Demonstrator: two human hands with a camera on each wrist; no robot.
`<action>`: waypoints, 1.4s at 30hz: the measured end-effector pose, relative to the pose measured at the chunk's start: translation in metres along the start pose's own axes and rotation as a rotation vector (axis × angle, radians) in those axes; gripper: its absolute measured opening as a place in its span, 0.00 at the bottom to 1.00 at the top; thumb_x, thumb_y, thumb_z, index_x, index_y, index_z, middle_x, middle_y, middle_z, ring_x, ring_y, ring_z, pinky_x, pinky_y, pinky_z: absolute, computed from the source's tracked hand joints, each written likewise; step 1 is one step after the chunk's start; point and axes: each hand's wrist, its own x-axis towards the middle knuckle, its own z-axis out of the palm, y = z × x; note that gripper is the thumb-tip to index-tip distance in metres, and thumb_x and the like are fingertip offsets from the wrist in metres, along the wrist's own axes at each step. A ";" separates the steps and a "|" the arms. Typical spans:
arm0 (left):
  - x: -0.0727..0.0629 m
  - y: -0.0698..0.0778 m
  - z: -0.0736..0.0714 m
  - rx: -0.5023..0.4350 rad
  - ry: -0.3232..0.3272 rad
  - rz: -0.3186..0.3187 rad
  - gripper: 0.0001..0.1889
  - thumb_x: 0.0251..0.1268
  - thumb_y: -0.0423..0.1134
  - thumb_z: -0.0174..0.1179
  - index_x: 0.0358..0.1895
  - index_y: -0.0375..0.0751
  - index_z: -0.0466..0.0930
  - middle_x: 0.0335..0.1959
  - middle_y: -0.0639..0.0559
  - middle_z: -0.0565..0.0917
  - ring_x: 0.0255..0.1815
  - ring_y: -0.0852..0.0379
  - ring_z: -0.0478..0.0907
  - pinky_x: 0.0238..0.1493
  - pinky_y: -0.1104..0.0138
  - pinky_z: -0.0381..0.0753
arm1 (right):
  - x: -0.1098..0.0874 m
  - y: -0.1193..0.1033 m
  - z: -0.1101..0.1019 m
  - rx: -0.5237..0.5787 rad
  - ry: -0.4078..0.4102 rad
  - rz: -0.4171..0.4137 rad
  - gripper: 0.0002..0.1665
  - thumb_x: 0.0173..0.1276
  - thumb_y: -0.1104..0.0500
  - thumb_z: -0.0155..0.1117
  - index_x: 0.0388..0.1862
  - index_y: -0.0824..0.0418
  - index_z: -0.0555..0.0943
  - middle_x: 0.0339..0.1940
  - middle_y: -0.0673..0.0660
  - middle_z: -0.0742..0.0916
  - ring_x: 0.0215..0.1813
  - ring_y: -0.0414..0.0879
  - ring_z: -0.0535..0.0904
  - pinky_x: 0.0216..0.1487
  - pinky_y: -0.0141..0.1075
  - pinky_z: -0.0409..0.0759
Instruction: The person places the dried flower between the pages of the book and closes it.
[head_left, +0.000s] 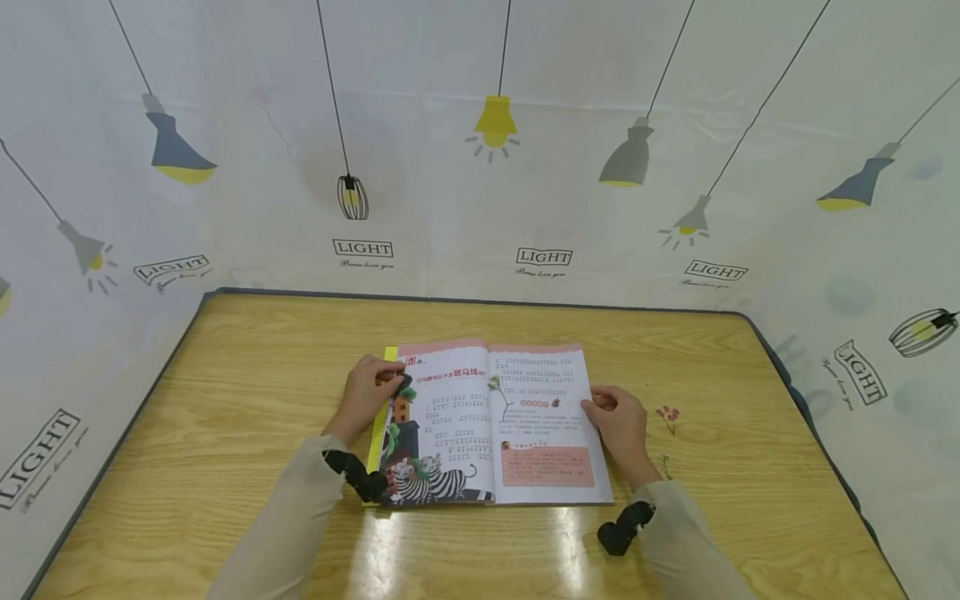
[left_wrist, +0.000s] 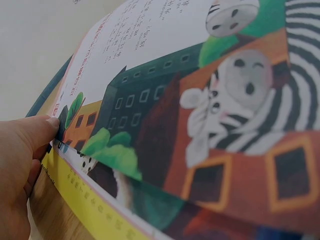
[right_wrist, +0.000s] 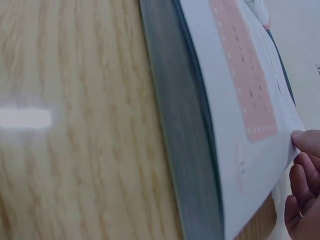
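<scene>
An illustrated book (head_left: pixel 457 425) with zebra drawings and printed text lies open on the table. At its left edge my left hand (head_left: pixel 367 398) pinches a page near the upper half, thumb on top. In the left wrist view that page (left_wrist: pixel 160 100) is raised a little, and a yellow strip (left_wrist: pixel 85 195) shows beneath it. My right hand (head_left: pixel 618 421) pinches the edge of the right page (right_wrist: pixel 225 130), with the thumb on the paper and the other fingers curled below. The thick page block (right_wrist: pixel 175 120) shows from the side in the right wrist view.
The wooden-patterned table (head_left: pixel 225 417) has a dark edge along the back and sides. White curtains (head_left: pixel 435 200) printed with lamps and "LIGHT" enclose it. A flower print (head_left: pixel 667 417) is right of the book. Black wrist devices (head_left: pixel 624 529) sit at both cuffs.
</scene>
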 end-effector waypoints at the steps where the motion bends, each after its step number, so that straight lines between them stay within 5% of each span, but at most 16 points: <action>1: 0.000 0.000 0.000 0.000 -0.001 -0.002 0.13 0.61 0.32 0.59 0.49 0.34 0.80 0.36 0.46 0.72 0.38 0.52 0.68 0.42 0.61 0.71 | 0.000 0.000 0.000 0.006 0.001 0.003 0.15 0.57 0.63 0.67 0.43 0.68 0.81 0.32 0.61 0.82 0.35 0.50 0.76 0.30 0.30 0.72; 42: 0.000 -0.001 0.000 -0.005 -0.009 -0.015 0.14 0.61 0.32 0.58 0.49 0.34 0.80 0.38 0.45 0.71 0.39 0.51 0.69 0.42 0.61 0.72 | 0.001 -0.011 -0.014 0.039 -0.012 0.009 0.10 0.57 0.62 0.67 0.37 0.66 0.82 0.29 0.59 0.82 0.30 0.47 0.74 0.26 0.31 0.71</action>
